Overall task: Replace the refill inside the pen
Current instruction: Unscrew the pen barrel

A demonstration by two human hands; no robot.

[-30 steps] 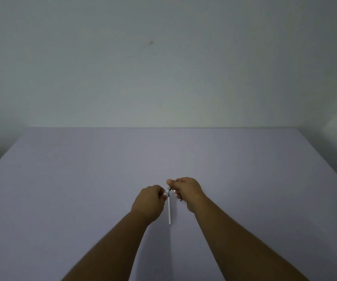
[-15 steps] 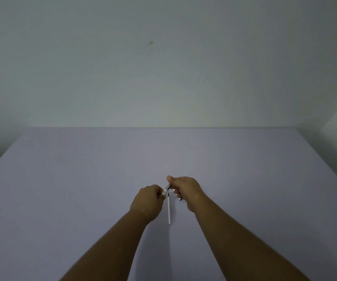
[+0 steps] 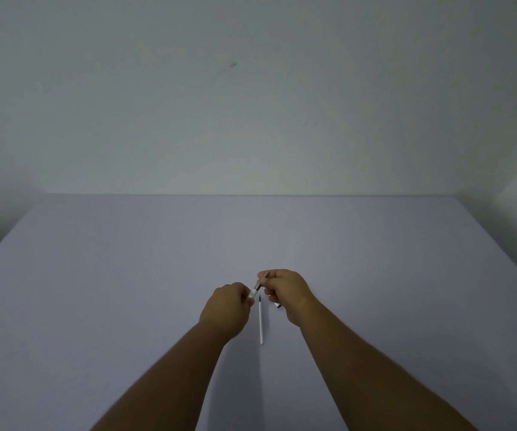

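A pen (image 3: 256, 289) with a silvery, clear body is held between both hands just above the table, slanting from lower left to upper right. My left hand (image 3: 227, 309) pinches its lower end and my right hand (image 3: 285, 290) grips its upper part, which is mostly hidden in the fist; a dark end shows below that hand. A thin white refill (image 3: 261, 321) with a dark tip lies on the table between my wrists, pointing away from me.
The pale lilac table (image 3: 126, 290) reaches to a plain white wall (image 3: 251, 104) at the back. Its left and right edges drop off near the frame sides.
Both hands have shifted slightly apart, so a little more of the pen shows between them. The refill on the table has not moved.
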